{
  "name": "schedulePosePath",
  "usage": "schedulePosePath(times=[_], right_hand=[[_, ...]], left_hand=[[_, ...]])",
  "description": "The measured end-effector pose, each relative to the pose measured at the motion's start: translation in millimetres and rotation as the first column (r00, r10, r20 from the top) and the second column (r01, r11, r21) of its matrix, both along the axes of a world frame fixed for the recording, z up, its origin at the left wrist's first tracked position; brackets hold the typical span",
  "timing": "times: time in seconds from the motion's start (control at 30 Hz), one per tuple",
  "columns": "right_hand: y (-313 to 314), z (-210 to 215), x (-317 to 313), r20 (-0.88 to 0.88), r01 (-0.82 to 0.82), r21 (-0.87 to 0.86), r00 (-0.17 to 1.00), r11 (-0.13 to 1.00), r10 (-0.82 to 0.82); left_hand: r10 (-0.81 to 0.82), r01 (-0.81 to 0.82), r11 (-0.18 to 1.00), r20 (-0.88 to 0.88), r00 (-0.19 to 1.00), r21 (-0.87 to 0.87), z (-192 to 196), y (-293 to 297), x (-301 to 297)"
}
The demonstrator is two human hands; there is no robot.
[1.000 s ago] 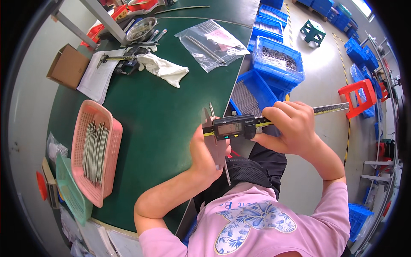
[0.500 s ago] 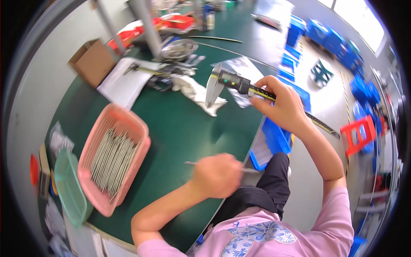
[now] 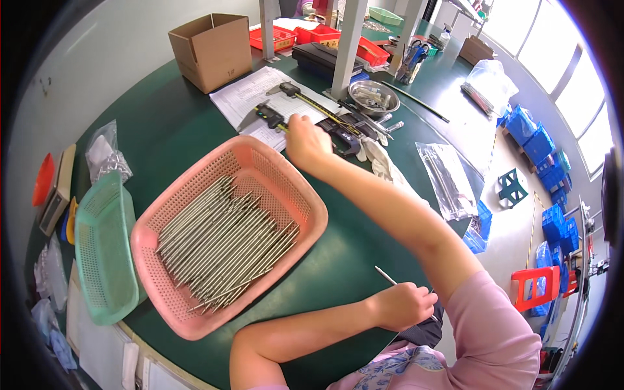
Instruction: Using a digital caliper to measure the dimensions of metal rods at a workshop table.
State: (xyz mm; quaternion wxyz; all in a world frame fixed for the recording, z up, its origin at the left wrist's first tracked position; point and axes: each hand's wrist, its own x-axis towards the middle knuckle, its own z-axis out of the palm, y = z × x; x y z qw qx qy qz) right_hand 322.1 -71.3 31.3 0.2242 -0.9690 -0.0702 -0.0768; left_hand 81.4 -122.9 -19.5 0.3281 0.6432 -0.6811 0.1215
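The right hand (image 3: 307, 142) has its fingers closed around a digital caliper (image 3: 270, 117), which it holds low over the white paper sheet (image 3: 260, 97) near the far edge of the green surface (image 3: 162, 123). The left hand (image 3: 403, 304) is curled shut on a thin metal pin (image 3: 385, 275) at the near edge of the surface, close to the body. The pin is thin and smooth, so I think it could slip out and roll off the edge to the floor. The caliper sticks out long past the hand, so it could bump the other tools beside it. Just beside the right arm sits a pink basket (image 3: 305, 214) full of the same pins, and a loose elbow could knock it. A green basket (image 3: 104, 260) touches its left side. A brown cardboard box (image 3: 211, 49) stands open at the far left corner. Clear plastic bags (image 3: 448, 179) lie flat at the right edge. Red trays (image 3: 279, 38) sit behind the box.
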Motion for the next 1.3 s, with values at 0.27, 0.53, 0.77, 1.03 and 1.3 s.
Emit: schedulePosePath(times=[0.27,0.53,0.77,1.03,1.3], right_hand=[[24.5,-27.3,17.4,0.110,-0.028,-0.157,0.993,0.987,0.045],[-11.0,7.4,45.5,0.270,0.082,-0.316,0.963,0.945,0.007],[-40.7,11.2,79.6,0.112,0.120,-0.504,0.991,0.855,-0.073],[-48.0,29.4,70.1,-0.058,0.229,-0.235,0.967,0.945,-0.248],[-115.3,86.0,0.6,0.225,0.136,0.034,0.964,0.990,-0.140]], left_hand=[[0.023,-0.025,0.998,-0.038,0.999,-0.052,-24.9,-20.7,-6.3],[0.020,-0.019,1.000,-0.016,1.000,0.020,4.5,-4.9,2.6],[0.022,-0.022,1.000,-0.026,0.999,-0.006,1.6,-1.1,3.9],[0.002,-0.002,1.000,-0.010,1.000,-0.014,0.8,-4.6,2.9],[-0.020,0.020,1.000,-0.007,1.000,0.000,2.3,0.9,10.5]])
